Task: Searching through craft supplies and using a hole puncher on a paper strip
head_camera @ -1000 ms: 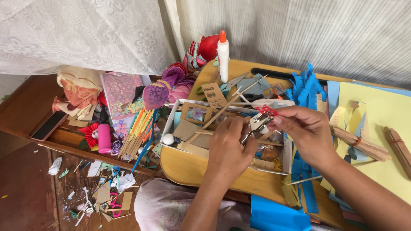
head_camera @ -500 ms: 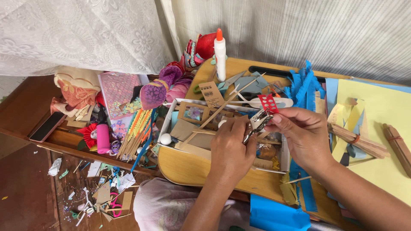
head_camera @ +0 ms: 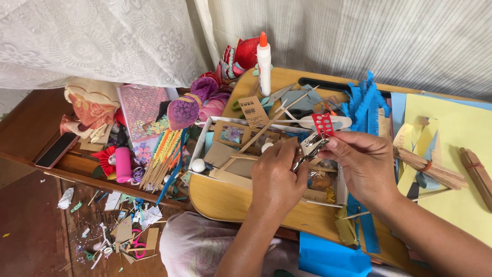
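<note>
both hands meet over a white tray [head_camera: 201, 141] of card scraps and sticks on a wooden bench [head_camera: 230, 202]. left hand [head_camera: 277, 179] and right hand [head_camera: 365, 165] each pinch a small metal tool [head_camera: 306, 152], silvery, maybe tweezers or pliers; its shape is hard to make out, the lower end hidden behind the left fingers. left grip: fingers curled closed on the tool. right grip: thumb and forefinger clenched on its upper end. a red dotted tag [head_camera: 323, 124] sits just above the right fingertips; cannot tell if it is held or only lying behind.

hidden or cut off: both forearms run out of the bottom edge. much of the tray's contents sits under the hands. yellow paper [head_camera: 456, 154] is cut by the right edge. a phone [head_camera: 56, 150] lies part way over the edge of a lower shelf at left.

surface: bench crowded. glue bottle [head_camera: 264, 62] upright behind the tray, blue paper strips [head_camera: 364, 105] beside it, stick bundles [head_camera: 428, 169] on the yellow paper, pink roll [head_camera: 123, 164] and coloured straws [head_camera: 164, 156] left of the tray.

room: lace curtain [head_camera: 97, 41] and striped drape [head_camera: 359, 41] behind. brown floor [head_camera: 31, 231] at lower left, littered with paper bits and pink scissors [head_camera: 137, 245].
</note>
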